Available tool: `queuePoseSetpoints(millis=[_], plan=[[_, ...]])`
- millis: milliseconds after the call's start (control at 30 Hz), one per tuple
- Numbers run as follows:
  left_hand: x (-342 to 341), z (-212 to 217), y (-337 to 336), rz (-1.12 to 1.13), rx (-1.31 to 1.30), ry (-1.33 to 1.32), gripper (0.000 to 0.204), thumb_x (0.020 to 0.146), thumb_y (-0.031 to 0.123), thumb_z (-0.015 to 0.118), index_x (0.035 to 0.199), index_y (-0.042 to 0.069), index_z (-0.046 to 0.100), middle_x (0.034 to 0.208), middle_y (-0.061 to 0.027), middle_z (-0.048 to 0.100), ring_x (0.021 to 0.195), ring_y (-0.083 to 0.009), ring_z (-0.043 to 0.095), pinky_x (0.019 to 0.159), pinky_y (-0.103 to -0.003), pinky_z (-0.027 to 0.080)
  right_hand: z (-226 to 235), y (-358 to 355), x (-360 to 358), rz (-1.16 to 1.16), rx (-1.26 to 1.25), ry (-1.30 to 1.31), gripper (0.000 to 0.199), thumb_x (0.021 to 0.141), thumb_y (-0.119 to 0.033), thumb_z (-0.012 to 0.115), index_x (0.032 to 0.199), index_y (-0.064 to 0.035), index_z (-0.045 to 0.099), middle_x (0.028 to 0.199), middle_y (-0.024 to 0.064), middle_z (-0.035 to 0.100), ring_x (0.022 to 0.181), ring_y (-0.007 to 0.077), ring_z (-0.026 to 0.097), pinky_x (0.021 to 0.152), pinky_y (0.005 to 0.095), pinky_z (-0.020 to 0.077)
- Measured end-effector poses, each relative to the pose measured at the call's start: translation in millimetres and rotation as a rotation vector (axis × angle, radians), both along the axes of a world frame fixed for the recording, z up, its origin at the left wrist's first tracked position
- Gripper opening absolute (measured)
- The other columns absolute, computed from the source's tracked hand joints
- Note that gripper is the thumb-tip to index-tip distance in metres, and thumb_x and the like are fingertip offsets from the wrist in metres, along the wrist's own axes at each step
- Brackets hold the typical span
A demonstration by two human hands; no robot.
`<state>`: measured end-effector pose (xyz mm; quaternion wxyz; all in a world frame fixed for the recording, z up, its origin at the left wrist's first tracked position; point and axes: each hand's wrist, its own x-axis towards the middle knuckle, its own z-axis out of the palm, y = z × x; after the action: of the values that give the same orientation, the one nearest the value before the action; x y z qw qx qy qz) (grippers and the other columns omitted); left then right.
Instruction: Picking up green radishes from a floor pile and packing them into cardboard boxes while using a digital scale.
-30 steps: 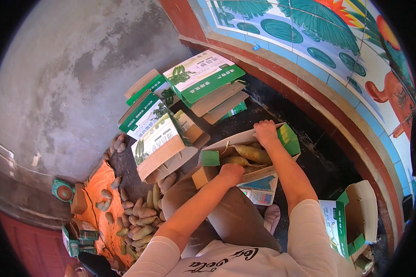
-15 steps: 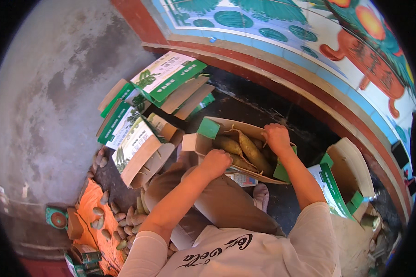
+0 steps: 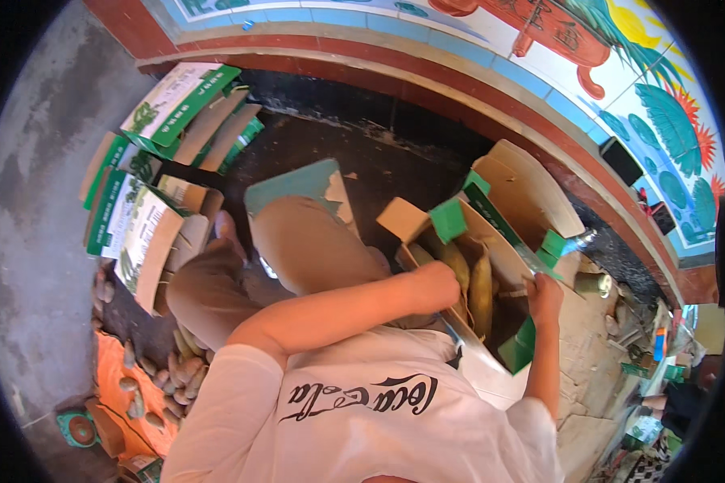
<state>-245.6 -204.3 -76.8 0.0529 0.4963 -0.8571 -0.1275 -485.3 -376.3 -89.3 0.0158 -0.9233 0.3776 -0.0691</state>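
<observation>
An open cardboard carton with green flaps is at my right side, tilted and held between both hands. Inside lie several long, tan sweet potatoes. My left hand is closed on the carton's near left edge, with the forearm across my body. On the opposite side, the fingers of my right hand grip the upper rim. Another open carton with a green stripe stands just beyond the held one; whether they touch I cannot tell.
White and green cartons are stacked at the far left, with more nearer my leg. Loose sweet potatoes lie beside an orange sheet. A teal board is by my knee. Flattened cardboard covers the floor at right.
The carton of sweet potatoes has moved from in front of my knees to my right side, both hands holding it. My view has turned right, and the teal board has come into sight.
</observation>
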Motion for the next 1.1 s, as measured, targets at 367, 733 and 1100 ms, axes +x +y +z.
queuePoseSetpoints(millis=[367,733,1100], plan=[[1.6,60.8,-31.3,0.095,-0.169,0.368,0.013,0.077,0.021,0.058,0.077,0.008,0.060,0.083,-0.0097,0.060,0.080,-0.0275,0.059,0.071,-0.039,0.048,-110.9,-10.1,-303.8,-0.455,0.028,0.558,0.012,0.073,-0.017,0.063,0.076,-0.0063,0.061,0.076,0.0151,0.062,0.075,0.0321,0.061,0.065,0.0413,0.0472],[178.2,64.1,175.6,1.298,-0.515,0.532,0.011,0.085,0.008,0.056,0.090,0.000,0.062,0.085,-0.0087,0.063,0.080,-0.0173,0.059,0.073,-0.027,0.045,-8.6,-83.0,-13.9,-0.013,0.098,-0.353,0.025,0.082,-0.018,0.059,0.102,-0.0032,0.058,0.090,0.0161,0.061,0.083,0.0327,0.059,0.073,0.0380,0.0463],[156.1,29.7,345.1,1.973,-0.939,0.402,0.011,0.084,0.007,0.055,0.089,0.000,0.062,0.078,-0.0101,0.064,0.074,-0.0171,0.062,0.069,-0.028,0.047,-48.0,-64.1,80.7,0.096,0.090,0.028,0.019,0.077,-0.019,0.062,0.087,-0.0025,0.058,0.078,0.0207,0.061,0.073,0.0404,0.059,0.064,0.0479,0.0450]])
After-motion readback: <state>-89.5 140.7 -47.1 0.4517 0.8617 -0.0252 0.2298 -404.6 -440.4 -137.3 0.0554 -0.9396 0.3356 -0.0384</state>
